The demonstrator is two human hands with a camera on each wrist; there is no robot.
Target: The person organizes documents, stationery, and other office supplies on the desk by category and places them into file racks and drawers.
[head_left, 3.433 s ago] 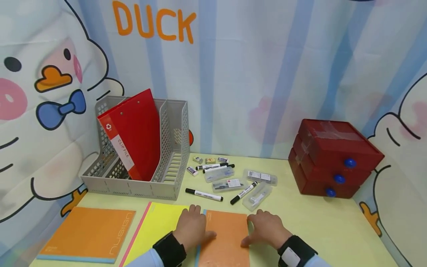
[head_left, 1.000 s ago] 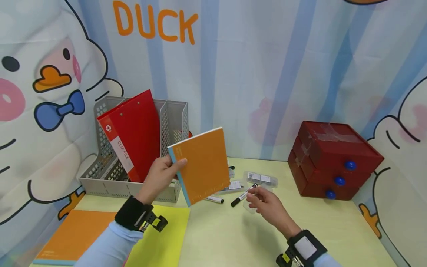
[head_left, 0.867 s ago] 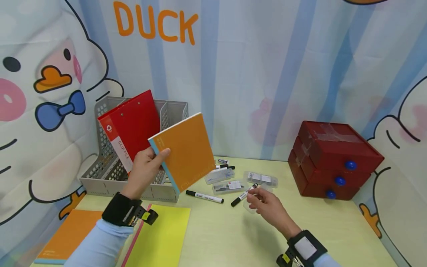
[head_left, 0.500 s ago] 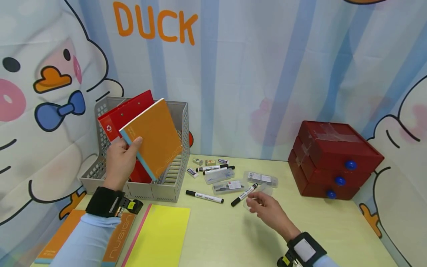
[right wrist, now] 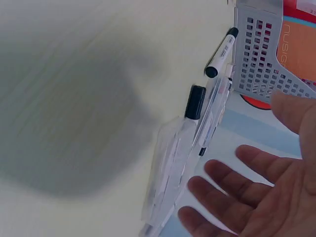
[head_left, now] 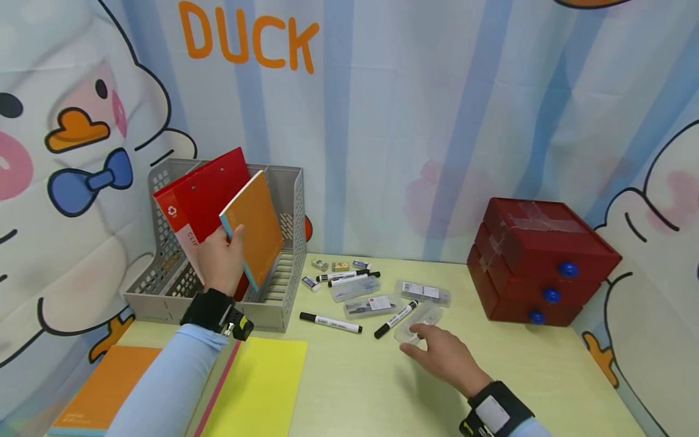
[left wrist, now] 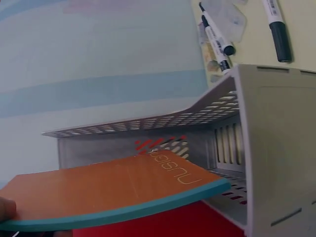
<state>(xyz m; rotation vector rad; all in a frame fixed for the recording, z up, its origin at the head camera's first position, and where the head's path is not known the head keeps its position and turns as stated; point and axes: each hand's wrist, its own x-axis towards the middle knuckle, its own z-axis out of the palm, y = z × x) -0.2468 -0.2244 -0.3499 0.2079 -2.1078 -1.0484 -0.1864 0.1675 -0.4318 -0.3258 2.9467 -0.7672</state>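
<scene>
While left hand (head_left: 221, 262) grips notebook (head_left: 258, 226), right hand (head_left: 446, 358) hovers

L hand (head_left: 221, 260): gripping, thumb up | R hand (head_left: 446, 359): fngrs apart | L arm (head_left: 172, 376): extd fwd

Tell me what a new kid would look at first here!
Probably the big duck on the curtain, at the left of the head view. Next might come the red file in the gray rack, with the orange notebook in the left hand beside it. Over at the right, red drawers show bright blue knobs.
</scene>
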